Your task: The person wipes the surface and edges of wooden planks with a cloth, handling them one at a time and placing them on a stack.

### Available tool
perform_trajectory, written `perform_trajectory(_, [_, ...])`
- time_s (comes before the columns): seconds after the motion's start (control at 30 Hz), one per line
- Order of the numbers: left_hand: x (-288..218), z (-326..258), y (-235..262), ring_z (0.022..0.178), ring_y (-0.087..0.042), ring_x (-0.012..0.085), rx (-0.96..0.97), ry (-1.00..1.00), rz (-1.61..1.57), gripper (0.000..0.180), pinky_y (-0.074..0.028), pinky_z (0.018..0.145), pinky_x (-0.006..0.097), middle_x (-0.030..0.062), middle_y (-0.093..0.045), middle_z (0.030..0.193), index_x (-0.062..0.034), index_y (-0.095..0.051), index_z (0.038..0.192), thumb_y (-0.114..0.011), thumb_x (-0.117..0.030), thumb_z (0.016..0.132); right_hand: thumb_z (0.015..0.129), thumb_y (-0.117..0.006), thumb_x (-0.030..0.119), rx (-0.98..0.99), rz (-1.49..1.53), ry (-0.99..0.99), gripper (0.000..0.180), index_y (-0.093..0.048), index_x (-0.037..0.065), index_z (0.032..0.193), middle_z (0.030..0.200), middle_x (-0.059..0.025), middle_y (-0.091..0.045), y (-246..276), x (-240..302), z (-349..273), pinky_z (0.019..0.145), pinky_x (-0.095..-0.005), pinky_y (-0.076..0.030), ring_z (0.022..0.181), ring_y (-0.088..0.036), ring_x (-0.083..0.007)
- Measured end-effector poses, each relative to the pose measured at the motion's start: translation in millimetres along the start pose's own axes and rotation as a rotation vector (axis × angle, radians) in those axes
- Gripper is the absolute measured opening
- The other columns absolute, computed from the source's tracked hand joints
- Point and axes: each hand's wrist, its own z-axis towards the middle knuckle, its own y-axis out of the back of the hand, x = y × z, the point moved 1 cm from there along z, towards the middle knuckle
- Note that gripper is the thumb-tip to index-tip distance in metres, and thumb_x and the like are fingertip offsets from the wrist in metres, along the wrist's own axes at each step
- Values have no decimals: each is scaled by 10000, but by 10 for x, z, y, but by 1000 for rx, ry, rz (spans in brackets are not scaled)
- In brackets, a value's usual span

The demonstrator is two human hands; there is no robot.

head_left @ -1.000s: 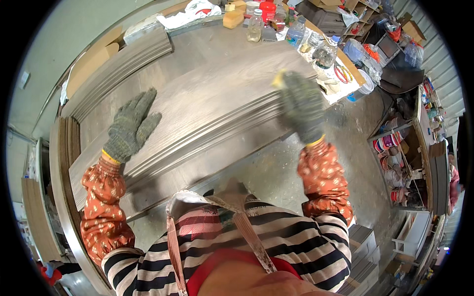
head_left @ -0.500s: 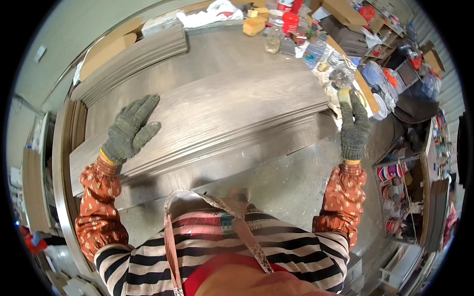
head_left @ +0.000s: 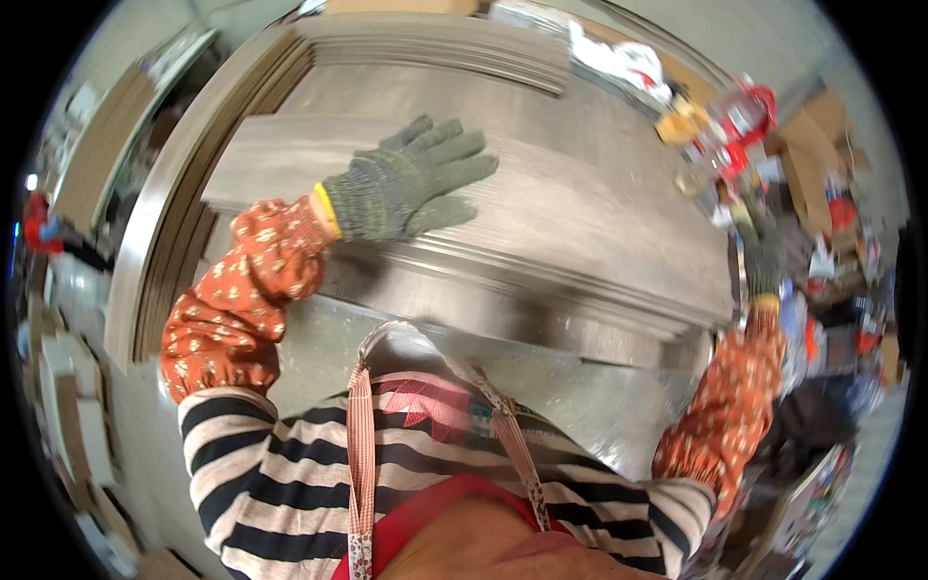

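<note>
My left hand [head_left: 411, 184], in a grey-green knitted glove with a yellow cuff edge, is over the top grey-brown wood-grain board [head_left: 580, 213], its fingers spread and nothing in them. Whether the palm touches the board I cannot tell. Several boards with grooved edges lie stacked under it. My right hand [head_left: 762, 251], gloved alike, reaches beyond the board's right end, among the clutter there. Motion blurs its fingers, so what they hold, if anything, is unclear. Orange patterned sleeves cover both forearms.
More boards [head_left: 435, 43] lie along the far edge, and others [head_left: 275, 72] at the left. Red-capped bottles [head_left: 744, 111], a yellow sponge [head_left: 682, 123] and white cloth [head_left: 628, 68] sit at the far right. A cardboard box [head_left: 812, 155] stands beyond; a person [head_left: 48, 227] is far left.
The view has turned, shifting the boards. My left hand has moved inward over the top board with its fingers spread wider. The pale piece earlier at my right fingertips is no longer distinct.
</note>
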Motion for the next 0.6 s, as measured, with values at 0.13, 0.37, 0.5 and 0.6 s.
perform_trajectory(0.13, [897, -1135, -88, 1342, -340, 326, 42, 321, 329, 604, -235, 1127, 440, 169, -404, 1422, -93, -372, 1411, -438, -475, 947, 876, -647, 307, 134, 80, -154, 415, -620, 56, 1206, 1124, -140, -665, -138, -295, -240, 904, -315, -441, 1004, -617, -213])
perform_trajectory(0.37, [655, -1890, 251, 1174, -527, 333, -525, 597, 251, 406, -394, 1012, 425, 153, -575, 1247, -53, -569, 1234, -596, -286, 903, 898, -619, 228, 144, 132, -231, 343, -628, 46, 1189, 1045, -154, -680, -330, 857, -222, 813, -321, -471, 883, -630, -202])
perform_trajectory(0.5, [437, -1776, -38, 1262, -453, 310, -707, 683, 261, 323, -254, 1106, 454, 136, -567, 1258, -62, -592, 1209, -575, -179, 908, 898, -615, 267, 128, 208, 16, 344, -645, 38, 1153, 1022, -171, -683, -598, 2122, -92, 843, -335, -471, 910, -638, -225])
perform_trajectory(0.6, [491, -1874, 91, 1292, -430, 280, -763, 655, 215, 313, -108, 1144, 552, 99, -566, 1266, -86, -605, 1191, -555, -176, 896, 887, -628, 269, 171, 356, 178, 346, -651, 29, 1135, 1005, -188, -681, -807, 3180, -67, 858, -351, -475, 926, -648, -272])
